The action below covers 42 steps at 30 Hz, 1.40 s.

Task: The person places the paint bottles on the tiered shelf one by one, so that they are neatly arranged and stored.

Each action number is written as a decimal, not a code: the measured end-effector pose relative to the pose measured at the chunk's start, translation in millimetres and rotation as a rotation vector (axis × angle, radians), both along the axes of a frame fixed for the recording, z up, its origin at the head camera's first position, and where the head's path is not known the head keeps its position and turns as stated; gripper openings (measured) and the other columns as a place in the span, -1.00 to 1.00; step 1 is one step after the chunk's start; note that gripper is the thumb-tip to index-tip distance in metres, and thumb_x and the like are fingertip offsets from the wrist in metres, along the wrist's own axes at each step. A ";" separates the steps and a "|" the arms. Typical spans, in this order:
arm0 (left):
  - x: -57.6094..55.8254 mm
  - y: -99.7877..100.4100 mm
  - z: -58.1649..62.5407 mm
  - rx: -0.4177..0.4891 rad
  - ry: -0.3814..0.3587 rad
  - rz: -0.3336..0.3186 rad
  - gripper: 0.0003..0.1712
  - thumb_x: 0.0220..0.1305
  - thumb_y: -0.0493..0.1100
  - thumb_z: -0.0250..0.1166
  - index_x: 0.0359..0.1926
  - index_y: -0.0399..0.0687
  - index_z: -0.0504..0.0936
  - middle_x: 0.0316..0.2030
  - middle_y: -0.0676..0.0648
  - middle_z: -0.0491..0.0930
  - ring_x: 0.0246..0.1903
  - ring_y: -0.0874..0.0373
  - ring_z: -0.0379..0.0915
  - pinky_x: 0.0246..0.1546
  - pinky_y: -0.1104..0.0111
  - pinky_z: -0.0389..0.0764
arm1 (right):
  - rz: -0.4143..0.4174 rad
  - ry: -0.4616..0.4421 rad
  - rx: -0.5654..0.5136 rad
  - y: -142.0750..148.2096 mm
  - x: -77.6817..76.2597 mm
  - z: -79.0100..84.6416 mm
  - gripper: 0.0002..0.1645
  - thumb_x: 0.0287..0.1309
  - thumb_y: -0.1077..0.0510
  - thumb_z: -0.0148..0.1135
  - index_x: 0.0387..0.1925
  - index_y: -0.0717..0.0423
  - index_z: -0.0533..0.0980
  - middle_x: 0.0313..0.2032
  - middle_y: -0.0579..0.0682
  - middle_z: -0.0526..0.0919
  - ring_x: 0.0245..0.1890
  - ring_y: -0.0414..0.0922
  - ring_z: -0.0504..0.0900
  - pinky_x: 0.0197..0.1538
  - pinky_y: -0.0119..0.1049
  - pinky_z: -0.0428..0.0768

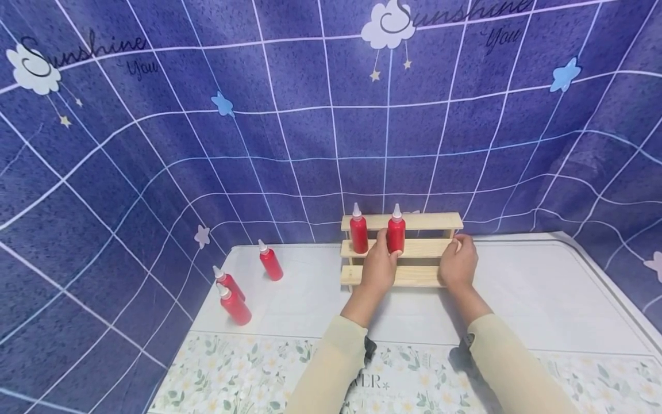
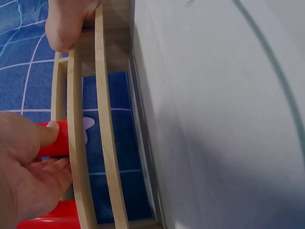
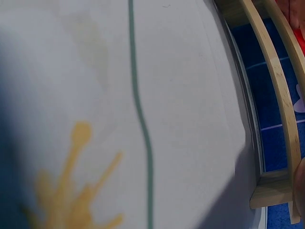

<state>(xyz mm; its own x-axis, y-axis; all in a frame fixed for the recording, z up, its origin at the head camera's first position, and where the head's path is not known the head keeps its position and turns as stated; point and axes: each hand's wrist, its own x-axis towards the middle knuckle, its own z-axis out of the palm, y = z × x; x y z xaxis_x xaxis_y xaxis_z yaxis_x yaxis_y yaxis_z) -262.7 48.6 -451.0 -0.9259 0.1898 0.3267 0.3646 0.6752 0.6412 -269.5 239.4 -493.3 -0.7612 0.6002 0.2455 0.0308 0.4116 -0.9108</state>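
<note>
A three-tier wooden rack [image 1: 424,248] stands at the back of the table. On its middle tier, my left hand [image 1: 379,269] holds a red squeeze bottle [image 1: 396,234] with a white pointed cap, upright between thumb and fingers. Just left of it, a second red squeeze bottle [image 1: 359,236] stands on the same tier. The rack's right end is gripped by my right hand [image 1: 460,261]. In the left wrist view, the thumb and fingers of my left hand [image 2: 28,167] lie around the held bottle [image 2: 58,139]. The right wrist view catches only the edge of my right hand [image 3: 299,186].
Three more red squeeze bottles stand at the table's left: one farther back [image 1: 271,263], and two close together, a rear one [image 1: 230,283] and a front one [image 1: 237,307]. A blue patterned curtain [image 1: 289,132] hangs behind. A flowered strip [image 1: 248,368] covers the table's near part.
</note>
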 end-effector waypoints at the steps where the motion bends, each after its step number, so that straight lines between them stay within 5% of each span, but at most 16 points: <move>1: 0.0 0.2 0.6 0.002 -0.001 0.000 -0.24 0.46 -0.15 0.34 0.54 -0.10 0.20 0.19 -0.23 0.70 0.16 -0.08 0.72 0.23 0.11 0.73 | 0.000 0.002 0.000 0.2 0.0 0.4 -0.53 0.60 0.11 -0.19 0.22 0.36 0.45 0.19 0.45 0.56 0.34 0.39 0.49 0.48 0.24 0.39; 27: -1.7 -9.0 5.1 0.124 -0.100 -0.080 -0.01 0.32 -0.17 0.47 0.59 0.00 0.07 0.35 -0.19 0.60 0.25 -0.02 0.66 0.26 0.12 0.70 | -0.009 0.007 0.006 -2.8 -3.0 0.1 -0.53 0.60 0.12 -0.18 0.22 0.39 0.45 0.25 0.46 0.54 0.35 0.39 0.48 0.50 0.25 0.38; 42: 22.1 -18.1 10.9 0.006 -0.131 -0.057 -0.08 0.40 0.03 0.37 0.55 -0.14 0.09 0.42 -0.27 0.54 0.38 -0.11 0.55 0.38 0.03 0.62 | -0.016 -0.008 0.005 -2.0 -0.9 0.5 -0.52 0.60 0.13 -0.19 0.23 0.40 0.44 0.29 0.46 0.53 0.39 0.39 0.46 0.51 0.24 0.38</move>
